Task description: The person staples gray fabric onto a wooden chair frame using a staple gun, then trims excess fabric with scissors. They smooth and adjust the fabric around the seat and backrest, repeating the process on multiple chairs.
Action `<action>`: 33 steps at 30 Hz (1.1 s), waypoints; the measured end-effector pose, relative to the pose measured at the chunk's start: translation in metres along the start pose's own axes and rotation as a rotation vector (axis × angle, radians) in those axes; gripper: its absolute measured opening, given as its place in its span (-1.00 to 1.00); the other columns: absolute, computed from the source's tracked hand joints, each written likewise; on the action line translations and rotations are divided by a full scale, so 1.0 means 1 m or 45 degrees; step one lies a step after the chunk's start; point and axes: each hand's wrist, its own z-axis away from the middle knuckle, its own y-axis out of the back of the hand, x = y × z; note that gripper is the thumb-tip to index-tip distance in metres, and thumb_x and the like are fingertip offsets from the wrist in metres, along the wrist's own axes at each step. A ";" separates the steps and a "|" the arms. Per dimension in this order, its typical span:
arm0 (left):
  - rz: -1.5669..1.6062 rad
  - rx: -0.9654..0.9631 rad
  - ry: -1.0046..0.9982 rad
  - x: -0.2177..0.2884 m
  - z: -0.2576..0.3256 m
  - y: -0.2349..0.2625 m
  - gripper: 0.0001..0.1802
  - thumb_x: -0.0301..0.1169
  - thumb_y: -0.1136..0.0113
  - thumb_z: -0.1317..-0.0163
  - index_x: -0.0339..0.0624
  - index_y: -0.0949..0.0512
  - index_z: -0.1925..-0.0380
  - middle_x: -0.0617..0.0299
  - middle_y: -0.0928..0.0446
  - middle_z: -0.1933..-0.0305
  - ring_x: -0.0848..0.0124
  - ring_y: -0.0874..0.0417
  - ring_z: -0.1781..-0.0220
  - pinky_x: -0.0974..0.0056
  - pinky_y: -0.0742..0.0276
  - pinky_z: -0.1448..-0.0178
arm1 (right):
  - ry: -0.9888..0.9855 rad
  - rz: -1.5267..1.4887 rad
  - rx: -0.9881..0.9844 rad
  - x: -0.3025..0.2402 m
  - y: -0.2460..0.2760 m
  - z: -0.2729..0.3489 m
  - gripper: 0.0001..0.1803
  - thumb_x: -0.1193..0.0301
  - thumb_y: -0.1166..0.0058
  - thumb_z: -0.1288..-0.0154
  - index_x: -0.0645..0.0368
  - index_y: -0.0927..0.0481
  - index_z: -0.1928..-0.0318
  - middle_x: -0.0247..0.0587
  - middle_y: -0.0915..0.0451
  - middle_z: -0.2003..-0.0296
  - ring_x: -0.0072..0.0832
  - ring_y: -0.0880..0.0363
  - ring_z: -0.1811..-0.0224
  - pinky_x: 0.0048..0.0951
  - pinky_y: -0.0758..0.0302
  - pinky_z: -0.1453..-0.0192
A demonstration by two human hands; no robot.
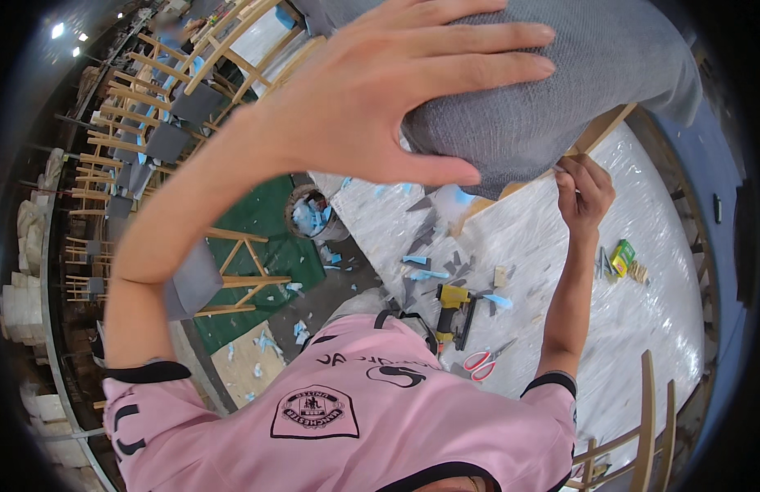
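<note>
A chair seat covered in grey woven fabric (pixel 593 70) rises in front of me at the top of the view. Flat across its padded surface lies my left hand (pixel 388 90), open, with fingers spread and thumb apart. My right hand (pixel 586 193) is closed in a pinch at the lower edge of the grey fabric, beside a pale wooden rail (pixel 605 127) of the chair. The fingertips partly hide what they grip. On the plastic-wrapped worktop (pixel 544 287) below rest a yellow and black staple gun (pixel 455 316) and red-handled scissors (pixel 485 363).
A green and yellow box (pixel 622 257) and staple strips (pixel 638 272) lie on the right. Fabric scraps (pixel 421 238) litter the worktop. At left stand a scrap bin (pixel 330 230), a grey chair (pixel 191 283) and stacked chairs (pixel 171 139). Chair legs (pixel 646 422) stick up at lower right.
</note>
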 end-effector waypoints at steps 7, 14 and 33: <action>-0.029 -0.261 -0.380 -0.033 -0.017 -0.011 0.03 0.02 -0.52 -0.07 -0.07 -0.29 -0.51 -0.09 -0.04 -0.68 -0.30 -0.14 -0.61 -0.31 -0.20 -0.56 | 0.110 0.029 0.064 -0.006 -0.006 -0.022 -0.75 0.32 -0.44 -0.20 0.25 -0.69 0.38 -0.23 -0.60 0.53 -0.41 -0.54 0.57 -0.43 -0.41 0.48; -0.148 -0.253 -0.382 -0.031 -0.015 -0.016 -0.01 -0.06 -0.53 -0.03 0.00 -0.33 -0.48 -0.08 -0.06 -0.67 -0.30 -0.16 -0.60 -0.29 -0.27 -0.53 | 0.015 -0.113 -0.193 -0.008 0.010 -0.036 -0.71 0.29 -0.43 -0.20 0.26 -0.66 0.40 -0.22 -0.57 0.54 -0.37 -0.53 0.58 -0.40 -0.38 0.49; -0.012 -0.237 -0.254 -0.016 -0.020 -0.005 -0.19 -0.01 -0.29 -0.29 0.00 -0.34 -0.50 0.00 -0.05 -0.70 -0.21 -0.08 -0.66 -0.26 -0.12 -0.61 | -0.207 -0.174 -0.100 -0.024 -0.007 -0.010 -0.76 0.31 -0.36 -0.32 0.28 -0.72 0.31 -0.23 -0.58 0.53 -0.44 -0.53 0.58 -0.43 -0.38 0.49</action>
